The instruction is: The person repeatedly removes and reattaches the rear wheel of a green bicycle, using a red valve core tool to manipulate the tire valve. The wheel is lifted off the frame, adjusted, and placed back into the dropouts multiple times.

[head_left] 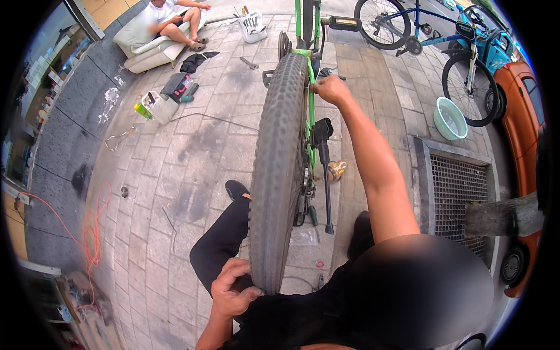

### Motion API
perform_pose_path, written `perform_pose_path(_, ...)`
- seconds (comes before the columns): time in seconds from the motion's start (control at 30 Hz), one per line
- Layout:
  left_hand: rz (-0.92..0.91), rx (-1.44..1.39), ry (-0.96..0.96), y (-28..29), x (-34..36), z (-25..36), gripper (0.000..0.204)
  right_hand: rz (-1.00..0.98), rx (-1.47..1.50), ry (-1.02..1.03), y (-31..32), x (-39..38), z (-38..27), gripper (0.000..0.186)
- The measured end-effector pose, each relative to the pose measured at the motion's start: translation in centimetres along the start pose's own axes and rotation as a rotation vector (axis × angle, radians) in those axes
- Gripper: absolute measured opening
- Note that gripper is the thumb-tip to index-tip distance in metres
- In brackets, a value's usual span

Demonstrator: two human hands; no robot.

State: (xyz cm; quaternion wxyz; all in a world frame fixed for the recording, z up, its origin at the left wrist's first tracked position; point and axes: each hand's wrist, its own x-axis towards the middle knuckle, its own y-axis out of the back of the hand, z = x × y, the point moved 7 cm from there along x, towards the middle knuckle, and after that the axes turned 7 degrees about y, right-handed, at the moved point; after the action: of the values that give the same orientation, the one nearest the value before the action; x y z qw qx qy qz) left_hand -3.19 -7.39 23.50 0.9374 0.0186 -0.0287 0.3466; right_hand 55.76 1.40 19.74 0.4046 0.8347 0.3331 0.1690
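A bicycle wheel with a knobbly dark tyre stands upright in front of me, mounted in a green bicycle frame. At the tyre's near end my left hand is closed, with fingers and thumb gripping its left edge. My right arm reaches forward along the wheel's right side. Farther off, my right hand is closed, its fingertips on the green frame tube beside the tyre; the fingers partly hide the contact. A black kickstand hangs on the frame's right side, and a pedal sticks out at the far end.
A toolbox, a wrench and an orange cord lie on the paving to the left. Someone sits on a sofa behind. To the right are a basin, a metal grate, a blue bicycle and an orange car.
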Motion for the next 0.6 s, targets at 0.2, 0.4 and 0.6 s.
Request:
perform_pose_path(0.2,-0.116,0.238,0.099,0.9,-3.4,-4.0,0.043,-0.003,-0.029,0.02,-0.1,0.4,-0.1,0.045)
perform_pose_path(0.4,-0.121,0.437,0.281,2.0,-3.9,-5.7,0.034,0.007,-0.036,-0.002,-0.1,0.2,-0.4,0.045)
perform_pose_path(0.6,0.024,0.085,0.117,1.6,-1.1,-2.6,0.04,-0.006,-0.042,-0.005,-0.1,0.2,-0.3,0.044)
